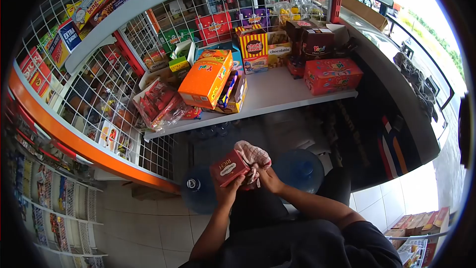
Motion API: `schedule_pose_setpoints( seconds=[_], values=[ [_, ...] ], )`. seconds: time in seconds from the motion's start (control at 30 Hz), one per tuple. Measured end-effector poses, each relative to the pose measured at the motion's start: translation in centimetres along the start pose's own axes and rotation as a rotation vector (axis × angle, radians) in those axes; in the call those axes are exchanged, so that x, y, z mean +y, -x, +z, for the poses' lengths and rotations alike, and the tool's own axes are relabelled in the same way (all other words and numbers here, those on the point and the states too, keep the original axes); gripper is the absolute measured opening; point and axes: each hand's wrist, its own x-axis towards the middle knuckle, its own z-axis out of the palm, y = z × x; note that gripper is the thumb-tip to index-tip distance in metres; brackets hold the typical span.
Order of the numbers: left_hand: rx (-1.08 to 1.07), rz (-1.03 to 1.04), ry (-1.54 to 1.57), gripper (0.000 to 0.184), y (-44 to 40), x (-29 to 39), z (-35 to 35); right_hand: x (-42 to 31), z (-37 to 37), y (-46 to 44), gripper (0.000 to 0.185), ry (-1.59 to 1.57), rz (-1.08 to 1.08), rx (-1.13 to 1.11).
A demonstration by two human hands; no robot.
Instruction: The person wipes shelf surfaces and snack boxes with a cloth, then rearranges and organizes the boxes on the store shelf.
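While the left hand point(236, 186) grasps a small dark-red box point(229, 168) from below, the right hand point(270, 180) has a pink-and-white checked cloth point(253, 155) bunched against the box's side. Left grip: closed on the box, thumb along its lower edge. Right grip: closed on the cloth; exact finger placement hidden by the folds.

Box position: held in the air over the person's lap, in front of the shelf point(277, 88) and below the level of its front edge, tilted, with the word "RICH" readable on one face. Cloth touches the box and rises above it in a loose lump.

Surroundings: two large blue water jugs point(299, 171) on the floor point(148, 226), one to either side of the hands; the left one is partly covered by the left forearm and the box.

On the shelf, left to right: clear plastic bag point(159, 105) with red packets; orange carton point(207, 78), tilted and resting on an open yellow carton point(240, 97); red-and-yellow striped box point(254, 45), upright, farther back; pink-red carton point(333, 76), lying near the right end. Bare shelf surface between the open yellow carton and the pink-red carton. White wire mesh point(106, 97) stands at left.
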Motion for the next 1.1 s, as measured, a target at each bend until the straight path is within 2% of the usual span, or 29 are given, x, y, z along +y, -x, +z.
schedule_pose_setpoints(
  seconds=[0.07, 0.13, 0.17, 0.2, 0.27, 0.33, 0.37, 0.4, 0.47, 0.5, 0.53, 0.6, 0.63, 0.67, 0.7, 0.73, 0.8, 0.83, 0.9, 0.93, 0.97, 1.0, 1.03, 1.07, 1.1],
  values=[
    [0.116, -0.055, 0.149, 0.064, -0.2, -0.2, -0.5, 4.6, -2.8, 0.9, 0.036, 0.012, 0.013, -0.025],
    [0.124, -0.080, 0.232, 0.060, -0.6, -1.4, -1.3, 5.6, -4.5, 1.7, 0.036, 0.334, 0.079, 0.079],
    [0.114, -0.046, 0.306, 0.060, -0.8, -1.3, -1.3, 6.3, -6.0, 1.7, 0.032, 0.670, 0.048, 0.154],
    [0.106, -0.010, 0.381, 0.060, -1.0, -1.2, -1.4, 5.1, -6.8, 1.2, 0.032, 0.675, 0.045, 0.152],
    [0.069, -0.022, 0.470, 0.068, -1.3, -1.9, -2.8, 0.0, -7.3, -0.7, 0.028, 1.234, 0.370, -0.092],
    [-0.090, -0.113, 0.622, 0.078, -2.3, -1.7, -4.5, -4.8, -7.7, -1.6, 0.025, 1.090, 0.351, 0.017],
    [-0.112, -0.119, 0.687, 0.088, -2.8, 1.1, -3.4, -6.3, -7.1, -2.1, 0.024, 0.782, 0.189, 0.072],
    [-0.305, -0.210, 0.698, 0.097, -3.4, 4.8, -2.1, -7.8, -6.4, -2.6, 0.024, 0.472, 0.033, 0.122],
    [-0.272, -0.220, 0.876, 0.097, -3.9, 8.4, 1.0, -12.6, -4.2, -3.0, 0.030, 0.137, 0.129, -0.018],
    [-0.275, -0.222, 0.877, 0.097, -4.1, 7.8, 1.0, -13.8, -3.5, -2.9, 0.035, 0.049, 0.186, -0.065],
    [-0.308, -0.221, 0.522, 0.092, -4.5, 7.9, 1.3, -14.4, -2.5, -2.7, 0.043, 0.103, 0.161, -0.180],
    [-0.302, -0.115, 0.661, 0.088, -4.1, 9.1, 3.6, -15.4, 0.4, -2.5, 0.060, 0.238, 0.040, -0.413],
    [-0.304, -0.063, 0.731, 0.088, -4.0, 10.3, 4.9, -15.0, 1.5, -2.2, 0.062, 0.062, 0.038, -0.357],
    [-0.386, -0.018, 0.983, 0.088, -4.3, 11.4, 5.7, -14.7, 2.1, -1.9, 0.063, -0.113, 0.034, -0.301],
    [-0.390, -0.016, 0.983, 0.088, -4.5, 11.7, 5.7, -14.7, 1.6, -1.5, 0.071, -0.073, 0.124, -0.350],
    [-0.379, -0.072, 1.075, 0.087, -4.7, 11.9, 5.4, -14.3, 1.7, -0.8, 0.073, -0.189, 0.139, -0.319],
    [-0.361, -0.131, 1.166, 0.085, -4.8, 11.9, 4.6, -13.6, 1.5, 0.4, 0.078, -0.184, 0.125, -0.328],
    [-0.481, -0.119, 1.313, 0.081, -5.0, 11.7, 4.0, -13.7, 0.9, 0.9, 0.085, -0.081, 0.204, -0.326],
    [-0.160, -0.185, 1.013, 0.072, -5.3, 10.3, 2.3, -13.7, 0.5, 1.8, 0.085, -0.197, 0.325, -0.281],
    [-0.163, -0.190, 1.010, 0.072, -5.3, 9.8, 2.3, -13.5, -0.1, 2.2, 0.083, -0.257, 0.397, -0.267],
    [-0.045, -0.153, 0.941, 0.072, -5.4, 9.4, 2.5, -13.3, -0.4, 2.3, 0.079, -0.328, 0.468, -0.226],
    [0.070, -0.112, 0.871, 0.073, -5.4, 9.4, 2.9, -13.5, 0.0, 2.2, 0.072, -0.328, 0.381, -0.151],
    [0.164, -0.112, 0.834, 0.073, -5.0, 9.2, 3.4, -12.7, -0.4, 2.2, 0.066, -0.432, 0.437, -0.032],
    [0.161, -0.114, 0.833, 0.073, -4.5, 8.4, 3.7, -11.2, -1.2, 2.2, 0.062, -0.536, 0.493, 0.090],
    [0.177, 0.011, 0.751, 0.077, -4.2, 7.9, 4.2, -10.0, -1.2, 1.6, 0.056, -0.644, 0.502, 0.229]
  ],
)
